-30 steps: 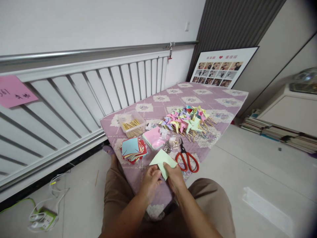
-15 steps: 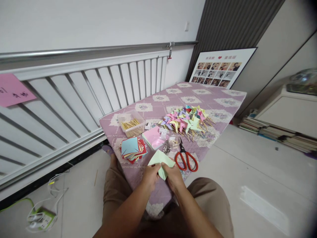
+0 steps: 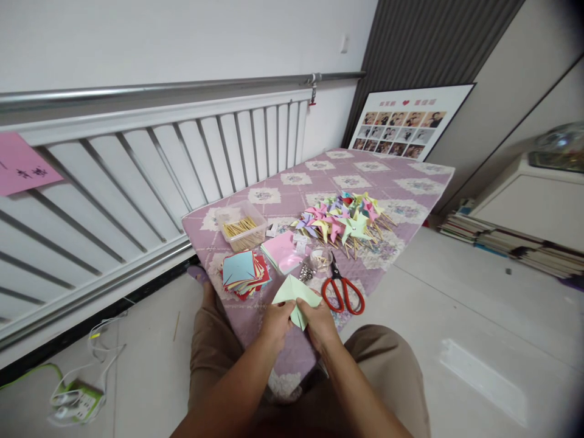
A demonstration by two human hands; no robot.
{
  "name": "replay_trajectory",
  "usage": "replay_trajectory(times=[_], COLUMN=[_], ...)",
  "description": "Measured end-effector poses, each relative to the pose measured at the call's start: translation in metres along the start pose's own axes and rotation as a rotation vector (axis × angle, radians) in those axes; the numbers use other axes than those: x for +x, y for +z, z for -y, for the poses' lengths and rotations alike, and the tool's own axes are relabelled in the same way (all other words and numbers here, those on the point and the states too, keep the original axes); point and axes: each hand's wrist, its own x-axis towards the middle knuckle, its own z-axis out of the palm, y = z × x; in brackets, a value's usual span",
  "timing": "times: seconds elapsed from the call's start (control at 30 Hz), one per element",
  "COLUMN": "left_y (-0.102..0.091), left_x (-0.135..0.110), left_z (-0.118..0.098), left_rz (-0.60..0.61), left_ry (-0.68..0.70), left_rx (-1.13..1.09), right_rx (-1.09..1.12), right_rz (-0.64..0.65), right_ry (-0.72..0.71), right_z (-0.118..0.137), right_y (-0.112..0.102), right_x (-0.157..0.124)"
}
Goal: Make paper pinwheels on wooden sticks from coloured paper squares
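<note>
A pale green paper square (image 3: 294, 293), folded into a triangle shape, is pinched at its near edge by both hands. My left hand (image 3: 275, 323) grips its left side, my right hand (image 3: 320, 325) grips its right side, fingers closed on the paper. They hover over the near corner of a purple quilted mat (image 3: 347, 182). Red-handled scissors (image 3: 342, 290) lie just right of my right hand. A stack of coloured paper squares (image 3: 244, 274) sits just beyond my left hand.
On the mat lie a pile of finished paper pinwheels on sticks (image 3: 344, 220), a clear box of wooden sticks (image 3: 241, 228), a pink paper pad (image 3: 283, 252) and a small clear cup of pins (image 3: 320, 258). A slatted white rail (image 3: 150, 170) runs left; books (image 3: 511, 246) lie right.
The green paper has been folded further, from a wider sheet into a tighter pointed shape, and both hands have closed in together on its lower edge.
</note>
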Motion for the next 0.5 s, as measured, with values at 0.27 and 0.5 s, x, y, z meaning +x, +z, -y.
replay_trajectory(times=[0.27,0.5], left_y=[-0.011,-0.029], left_x=[0.012,0.017], left_z=[-0.003,-0.02], left_rz=[-0.033,-0.022], left_ry=[0.028,0.089], left_rx=[-0.016,-0.078], right_rx=[-0.042,-0.21], right_rz=[0.056,0.096], right_ry=[-0.098,-0.304], right_z=[0.004,-0.008], right_y=[-0.003,-0.006], right_x=[-0.001,-0.009])
